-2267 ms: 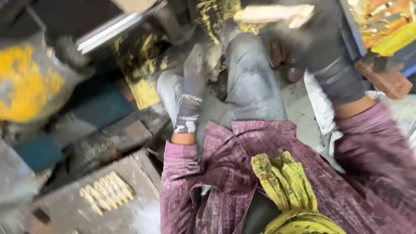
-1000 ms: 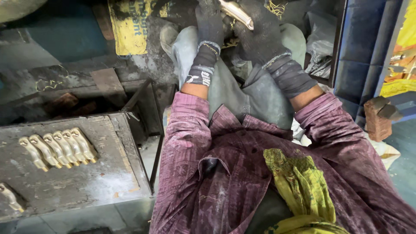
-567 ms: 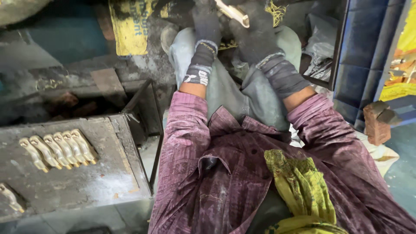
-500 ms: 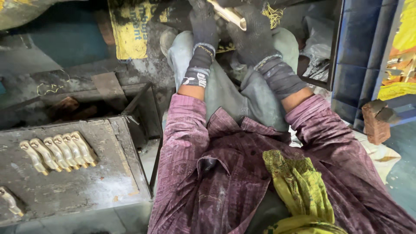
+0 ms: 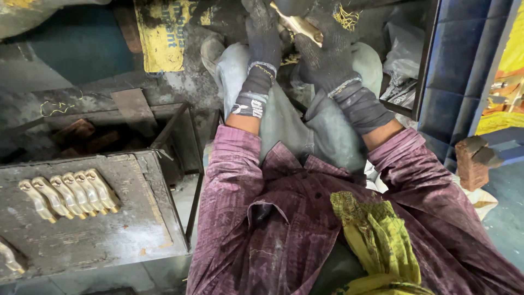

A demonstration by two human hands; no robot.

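Head view, looking straight down your own body: nearest the camera a yellow-green cloth [image 5: 376, 240] lies bunched on the front of your purple shirt [image 5: 273, 218]. To your left, a grimy metal table [image 5: 98, 240] carries a neat row of brass castings [image 5: 68, 194] laid side by side, with one more casting just showing at the table's left edge. Past the shirt, both your forearms reach forward over your grey-trousered knees [image 5: 305, 114]. Your left hand [image 5: 263, 33], in a dark glove, is stretched out with its fingers close together near the top of the frame; whether it grips anything you cannot tell from here. Your right hand [image 5: 327, 57], also gloved, is closed around a brass piece [image 5: 297, 24], which pokes out up and to the left, right beside your left hand. Farther out, a yellow sack [image 5: 161, 33] lies on the dirty floor, and a brick [image 5: 472, 164] stands off to your right.
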